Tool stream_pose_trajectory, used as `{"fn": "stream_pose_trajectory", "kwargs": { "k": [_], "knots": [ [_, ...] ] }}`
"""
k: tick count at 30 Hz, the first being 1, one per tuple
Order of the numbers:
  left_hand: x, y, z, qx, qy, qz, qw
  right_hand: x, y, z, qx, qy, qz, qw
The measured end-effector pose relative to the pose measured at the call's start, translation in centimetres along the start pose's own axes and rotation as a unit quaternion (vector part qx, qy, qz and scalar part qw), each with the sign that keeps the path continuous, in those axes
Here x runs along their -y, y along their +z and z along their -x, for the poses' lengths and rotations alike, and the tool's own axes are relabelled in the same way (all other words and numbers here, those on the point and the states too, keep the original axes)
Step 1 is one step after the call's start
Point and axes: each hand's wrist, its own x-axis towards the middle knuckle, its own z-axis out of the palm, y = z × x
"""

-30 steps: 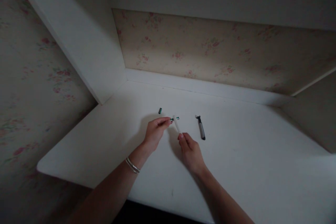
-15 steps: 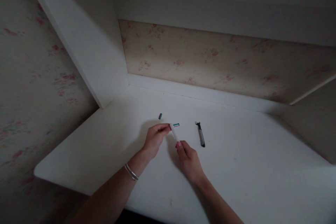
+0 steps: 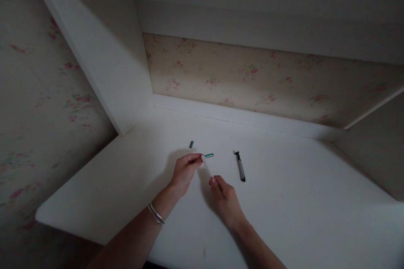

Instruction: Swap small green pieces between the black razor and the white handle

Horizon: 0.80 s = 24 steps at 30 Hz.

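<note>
A slim white stick-like thing (image 3: 207,167) runs slantwise between my two hands; its exact kind does not show. My left hand (image 3: 185,171), a bracelet at its wrist, pinches the upper end with thumb and fingertips. My right hand (image 3: 226,197) is closed round the lower end. Right beside the upper end is a green-striped razor cartridge (image 3: 209,155); whether it touches the stick or lies on the desk I cannot tell. Another dark cartridge with green (image 3: 191,144) lies beyond my left hand. To the right lies a grey and black razor handle (image 3: 240,167) without a cartridge.
The white desk top (image 3: 284,227) has a rounded left corner. A white side panel (image 3: 104,59) rises at the left, and a low ledge (image 3: 221,112) runs along the back. Overhead is a white shelf (image 3: 252,17). Flowered wallpaper covers the walls.
The whole view has shifted slightly, so everything appears a little lower. Both hands keep their hold on the white stick, with little visible movement.
</note>
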Motion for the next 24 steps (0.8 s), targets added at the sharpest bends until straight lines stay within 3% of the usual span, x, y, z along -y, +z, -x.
{"fn": "stream_pose_trajectory", "kwargs": {
  "k": [4,9,14,24],
  "knots": [
    [-0.06,-0.02,0.08,-0.007,-0.003,-0.002,1.000,0.05,-0.10,-0.08,-0.033,0.021,-0.002,0.999],
    [0.09,-0.05,-0.05,-0.004,-0.009,0.002,1.000,0.02,-0.17,-0.12,0.014,0.005,-0.016,1.000],
    [0.57,-0.19,-0.23,0.004,-0.027,0.012,1.000,-0.60,-0.18,-0.26,-0.026,0.041,-0.072,0.996],
    [0.37,0.05,0.02,0.024,-0.056,0.065,0.996,-0.53,-0.23,-0.28,-0.030,0.045,-0.093,0.994]
  ]
}}
